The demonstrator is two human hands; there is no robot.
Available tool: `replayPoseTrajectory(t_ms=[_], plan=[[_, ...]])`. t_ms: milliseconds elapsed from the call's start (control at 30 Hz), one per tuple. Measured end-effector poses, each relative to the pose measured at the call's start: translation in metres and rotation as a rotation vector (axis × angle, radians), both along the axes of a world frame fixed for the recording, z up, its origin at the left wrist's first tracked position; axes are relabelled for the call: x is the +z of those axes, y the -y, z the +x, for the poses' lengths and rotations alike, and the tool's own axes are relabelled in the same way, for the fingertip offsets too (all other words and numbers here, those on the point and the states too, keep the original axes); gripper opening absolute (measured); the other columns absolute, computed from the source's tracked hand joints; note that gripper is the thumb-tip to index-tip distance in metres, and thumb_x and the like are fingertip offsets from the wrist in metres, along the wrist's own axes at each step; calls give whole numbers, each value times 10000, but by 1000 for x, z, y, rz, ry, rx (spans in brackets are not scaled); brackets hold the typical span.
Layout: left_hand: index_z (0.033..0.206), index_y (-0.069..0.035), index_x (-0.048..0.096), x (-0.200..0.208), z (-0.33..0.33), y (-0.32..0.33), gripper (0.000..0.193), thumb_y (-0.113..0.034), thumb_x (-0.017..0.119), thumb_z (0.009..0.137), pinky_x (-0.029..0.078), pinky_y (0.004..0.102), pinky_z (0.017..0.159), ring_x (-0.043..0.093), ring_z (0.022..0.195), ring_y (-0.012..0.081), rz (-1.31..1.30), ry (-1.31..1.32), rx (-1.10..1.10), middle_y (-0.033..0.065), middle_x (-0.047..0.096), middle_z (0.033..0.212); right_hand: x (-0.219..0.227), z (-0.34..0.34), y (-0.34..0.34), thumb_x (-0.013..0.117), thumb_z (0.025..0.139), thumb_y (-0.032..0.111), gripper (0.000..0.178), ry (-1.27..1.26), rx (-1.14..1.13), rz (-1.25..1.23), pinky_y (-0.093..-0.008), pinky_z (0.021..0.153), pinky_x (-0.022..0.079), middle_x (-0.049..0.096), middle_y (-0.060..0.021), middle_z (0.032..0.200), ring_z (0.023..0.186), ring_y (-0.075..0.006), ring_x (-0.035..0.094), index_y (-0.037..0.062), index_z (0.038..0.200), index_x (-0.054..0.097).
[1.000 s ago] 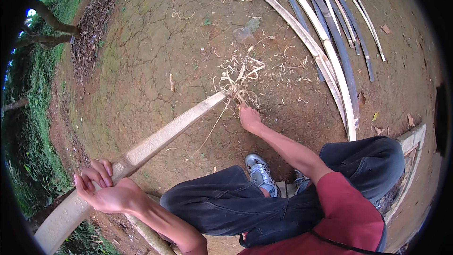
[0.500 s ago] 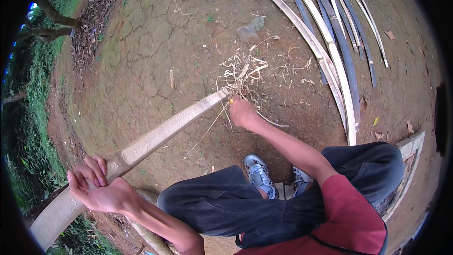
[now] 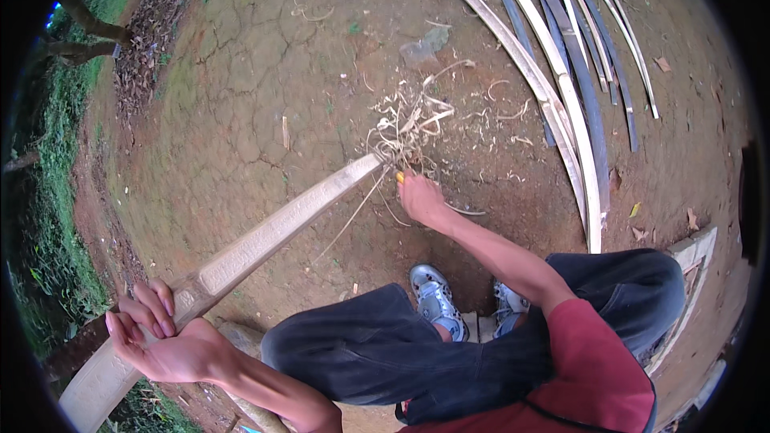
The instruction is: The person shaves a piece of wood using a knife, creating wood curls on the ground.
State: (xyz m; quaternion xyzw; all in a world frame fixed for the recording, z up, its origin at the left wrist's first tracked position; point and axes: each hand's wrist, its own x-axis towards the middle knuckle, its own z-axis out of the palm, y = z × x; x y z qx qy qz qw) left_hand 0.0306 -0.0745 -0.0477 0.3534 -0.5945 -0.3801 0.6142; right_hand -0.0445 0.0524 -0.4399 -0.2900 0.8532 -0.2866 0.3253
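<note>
While the brown dirt ground (image 3: 241, 112) fills most of the view, a long split bamboo pole (image 3: 273, 228) lies across it, and everything else sits around that pole. Past the far end of the pole, a bunch of long bamboo strips (image 3: 573, 112) lies on the ground in curved lines, some pale and some dark. The person's knees in dark trousers (image 3: 401, 353) are on the near side of the pole, with two grey shoes (image 3: 433, 301) between them. At the near end of the pole, the left hand (image 3: 164, 341) is open, with its fingers spread and resting on the pole's edge. At the far end of the pole, the right hand (image 3: 419, 196) reaches down with its fingers bent; I cannot tell what it grips. Just beyond that end lies a little heap of pale curly shavings (image 3: 413, 124).
</note>
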Motion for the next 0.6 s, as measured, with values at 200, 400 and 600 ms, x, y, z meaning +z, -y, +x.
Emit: replayPoseTrajectory(t_ms=[200,400,600], plan=[[604,-157,224,1,0,4,371,-184,414,922,221,262,513,188,498,98,-6,-20,22,-20,188,557,20,15,18,479,949,262,310,44,-80,102,-469,630,544,657,-217,770,734,-356,674,-45,929,517],[610,-154,244,-1,4,5,362,-182,434,917,218,261,505,198,490,99,-21,-23,73,-19,206,554,61,9,35,486,944,236,266,106,12,86,-445,635,551,659,-216,786,754,-350,676,-28,965,511],[599,-148,228,2,-12,-8,363,-173,379,928,231,268,513,200,503,113,-4,4,41,-9,189,569,-22,11,3,494,945,250,277,52,-91,178,-456,633,543,639,-221,789,761,-381,660,-26,968,511]])
